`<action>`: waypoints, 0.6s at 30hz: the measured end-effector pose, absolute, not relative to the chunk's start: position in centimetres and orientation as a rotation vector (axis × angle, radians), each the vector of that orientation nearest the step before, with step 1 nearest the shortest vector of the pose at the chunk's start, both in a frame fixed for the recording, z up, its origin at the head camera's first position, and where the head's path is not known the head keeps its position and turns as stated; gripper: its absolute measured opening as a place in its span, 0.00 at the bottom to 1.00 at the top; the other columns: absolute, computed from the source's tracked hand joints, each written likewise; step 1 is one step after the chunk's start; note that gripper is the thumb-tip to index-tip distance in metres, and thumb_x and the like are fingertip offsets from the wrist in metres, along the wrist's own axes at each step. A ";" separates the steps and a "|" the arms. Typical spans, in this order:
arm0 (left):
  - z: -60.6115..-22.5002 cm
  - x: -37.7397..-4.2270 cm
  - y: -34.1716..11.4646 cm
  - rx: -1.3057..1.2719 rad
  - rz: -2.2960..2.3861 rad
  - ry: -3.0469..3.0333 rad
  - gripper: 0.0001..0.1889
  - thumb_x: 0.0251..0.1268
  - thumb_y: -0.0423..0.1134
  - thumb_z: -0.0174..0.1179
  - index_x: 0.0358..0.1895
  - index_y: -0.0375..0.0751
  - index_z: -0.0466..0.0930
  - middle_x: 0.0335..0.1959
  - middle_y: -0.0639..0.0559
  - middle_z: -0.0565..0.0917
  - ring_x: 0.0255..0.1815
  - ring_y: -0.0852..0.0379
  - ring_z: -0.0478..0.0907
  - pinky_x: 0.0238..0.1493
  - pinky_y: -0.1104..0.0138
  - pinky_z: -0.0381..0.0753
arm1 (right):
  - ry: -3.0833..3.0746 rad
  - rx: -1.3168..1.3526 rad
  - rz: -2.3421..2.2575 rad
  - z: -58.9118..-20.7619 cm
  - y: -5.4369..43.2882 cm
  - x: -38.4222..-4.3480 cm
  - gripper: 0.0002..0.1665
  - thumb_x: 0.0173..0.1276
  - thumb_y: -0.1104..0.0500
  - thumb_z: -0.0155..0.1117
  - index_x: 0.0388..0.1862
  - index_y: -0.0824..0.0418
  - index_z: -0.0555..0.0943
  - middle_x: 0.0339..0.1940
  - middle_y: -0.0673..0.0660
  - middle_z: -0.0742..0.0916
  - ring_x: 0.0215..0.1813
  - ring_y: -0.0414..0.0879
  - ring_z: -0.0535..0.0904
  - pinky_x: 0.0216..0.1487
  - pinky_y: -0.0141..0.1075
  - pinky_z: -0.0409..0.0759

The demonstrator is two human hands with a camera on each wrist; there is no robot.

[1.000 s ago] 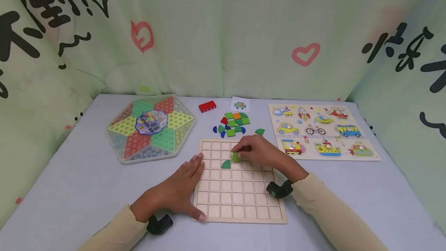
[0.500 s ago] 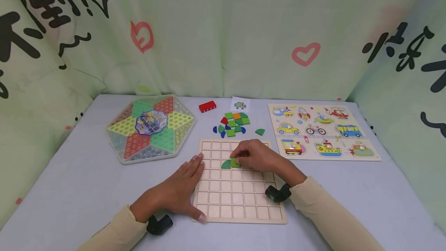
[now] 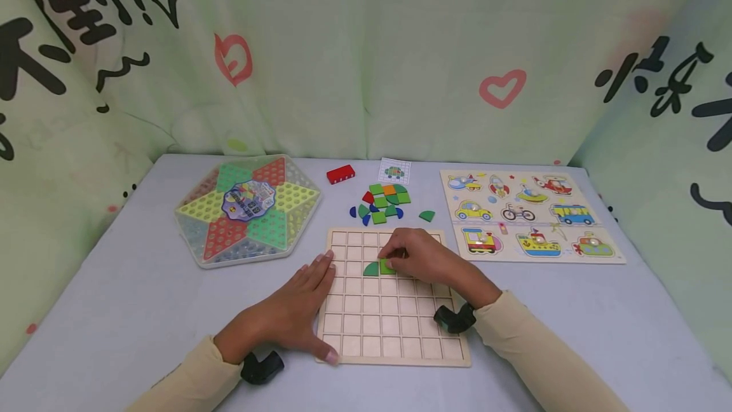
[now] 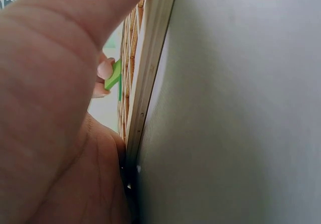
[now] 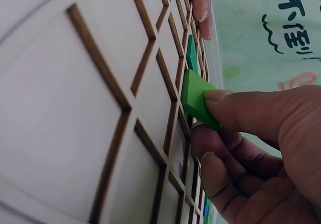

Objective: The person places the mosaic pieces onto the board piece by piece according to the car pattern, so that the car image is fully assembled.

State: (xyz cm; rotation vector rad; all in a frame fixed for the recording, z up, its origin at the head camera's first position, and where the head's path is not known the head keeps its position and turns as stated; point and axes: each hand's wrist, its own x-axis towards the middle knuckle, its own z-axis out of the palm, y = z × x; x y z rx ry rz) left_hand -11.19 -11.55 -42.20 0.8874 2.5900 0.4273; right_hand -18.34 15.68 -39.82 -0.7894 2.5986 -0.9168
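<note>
My right hand (image 3: 423,253) pinches a light green square tile (image 5: 198,96) between thumb and fingers, over a cell of the wooden grid board (image 3: 394,323). In the right wrist view the tile is tilted, one edge down at the grid lines. Just left of it a dark green quarter-circle tile (image 3: 371,269) lies in a cell. My left hand (image 3: 286,310) rests along the board's left edge, fingers extended and thumb at the front left corner. The left wrist view shows the board's side edge (image 4: 150,63) close by that hand.
Behind the board lie several loose tiles (image 3: 380,217), a green quarter-circle (image 3: 426,215), a red block (image 3: 340,175) and a small pattern card (image 3: 394,171). A hexagonal Chinese checkers set (image 3: 248,212) stands left, a vehicle puzzle board (image 3: 532,215) right. A curtain (image 3: 366,56) hangs behind.
My right hand has lowered the green square slightly toward the cell beside the quarter-circle and turned it flatter. The left hand has stayed at the board's edge.
</note>
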 end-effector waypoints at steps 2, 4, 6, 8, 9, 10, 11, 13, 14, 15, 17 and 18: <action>-42.2 -11.2 -11.5 0.888 0.429 2.590 0.73 0.35 0.77 0.66 0.77 0.32 0.40 0.79 0.42 0.32 0.78 0.49 0.30 0.74 0.52 0.40 | 2.609 -0.782 -0.912 -39.8 15.6 -18.3 0.09 0.65 0.66 0.67 0.42 0.57 0.88 0.36 0.46 0.82 0.39 0.41 0.76 0.39 0.34 0.78; -42.1 -11.2 -11.5 0.889 0.430 2.589 0.73 0.35 0.77 0.66 0.77 0.32 0.40 0.79 0.42 0.32 0.78 0.49 0.30 0.74 0.52 0.40 | 2.611 -0.759 -0.911 -39.8 15.6 -18.3 0.09 0.64 0.66 0.67 0.41 0.57 0.89 0.35 0.46 0.82 0.40 0.41 0.76 0.39 0.34 0.78; -42.1 -11.2 -11.5 0.886 0.432 2.588 0.73 0.35 0.77 0.66 0.77 0.32 0.40 0.79 0.42 0.32 0.78 0.49 0.30 0.74 0.52 0.40 | 2.606 -0.740 -0.906 -39.8 15.6 -18.2 0.08 0.65 0.66 0.67 0.39 0.57 0.89 0.35 0.46 0.83 0.41 0.41 0.76 0.41 0.34 0.78; -42.1 -11.2 -11.6 0.884 0.434 2.585 0.73 0.35 0.77 0.66 0.77 0.32 0.40 0.79 0.42 0.32 0.78 0.49 0.30 0.74 0.52 0.40 | 2.597 -0.725 -0.906 -39.8 15.6 -18.1 0.07 0.65 0.66 0.67 0.39 0.56 0.89 0.36 0.46 0.83 0.41 0.42 0.77 0.42 0.34 0.78; -42.1 -11.2 -11.6 0.884 0.434 2.585 0.73 0.35 0.77 0.66 0.77 0.32 0.40 0.79 0.42 0.32 0.78 0.49 0.30 0.74 0.52 0.40 | 2.593 -0.723 -0.906 -39.8 15.6 -18.1 0.07 0.65 0.65 0.67 0.39 0.56 0.89 0.36 0.46 0.83 0.42 0.42 0.77 0.42 0.34 0.78; -42.1 -11.2 -11.6 0.882 0.435 2.584 0.73 0.35 0.77 0.66 0.77 0.32 0.40 0.79 0.42 0.32 0.78 0.49 0.30 0.74 0.52 0.40 | 2.592 -0.723 -0.906 -39.8 15.6 -18.1 0.07 0.65 0.65 0.67 0.39 0.56 0.88 0.37 0.46 0.84 0.42 0.42 0.77 0.43 0.34 0.78; -42.1 -11.2 -11.6 0.882 0.435 2.584 0.73 0.35 0.77 0.66 0.77 0.32 0.40 0.79 0.42 0.32 0.78 0.49 0.30 0.74 0.52 0.40 | 2.592 -0.721 -0.908 -39.8 15.6 -18.1 0.07 0.65 0.65 0.67 0.40 0.56 0.88 0.37 0.46 0.84 0.42 0.42 0.77 0.43 0.34 0.78; -42.1 -11.2 -11.5 0.880 0.435 2.584 0.73 0.35 0.77 0.66 0.77 0.33 0.40 0.79 0.43 0.32 0.78 0.49 0.30 0.74 0.52 0.40 | 2.598 -0.719 -0.912 -39.9 15.6 -18.1 0.08 0.65 0.65 0.67 0.41 0.57 0.88 0.37 0.46 0.84 0.42 0.42 0.77 0.44 0.34 0.78; -42.1 -11.2 -11.5 0.880 0.434 2.584 0.73 0.35 0.77 0.66 0.77 0.33 0.40 0.79 0.43 0.32 0.78 0.49 0.30 0.74 0.52 0.40 | 2.604 -0.719 -0.913 -39.9 15.6 -18.1 0.08 0.65 0.65 0.67 0.42 0.57 0.88 0.37 0.46 0.84 0.42 0.41 0.77 0.44 0.34 0.78; -42.0 -11.2 -11.5 0.879 0.434 2.584 0.73 0.35 0.77 0.66 0.77 0.33 0.40 0.79 0.43 0.32 0.78 0.49 0.30 0.74 0.52 0.40 | 2.608 -0.719 -0.914 -39.9 15.7 -18.1 0.08 0.65 0.65 0.67 0.42 0.57 0.88 0.37 0.46 0.84 0.42 0.41 0.77 0.44 0.34 0.78; -42.0 -11.1 -11.5 0.878 0.434 2.583 0.73 0.35 0.77 0.66 0.77 0.33 0.40 0.79 0.43 0.32 0.78 0.49 0.30 0.74 0.51 0.40 | 2.610 -0.723 -0.918 -39.9 15.7 -18.1 0.09 0.65 0.65 0.67 0.42 0.57 0.88 0.38 0.46 0.84 0.42 0.41 0.77 0.44 0.34 0.78; -42.0 -11.1 -11.5 0.878 0.434 2.584 0.73 0.35 0.77 0.66 0.77 0.33 0.40 0.79 0.43 0.32 0.78 0.49 0.30 0.74 0.51 0.40 | 2.608 -0.731 -0.918 -39.9 15.7 -18.1 0.09 0.65 0.66 0.67 0.42 0.57 0.88 0.38 0.46 0.84 0.42 0.41 0.77 0.44 0.34 0.78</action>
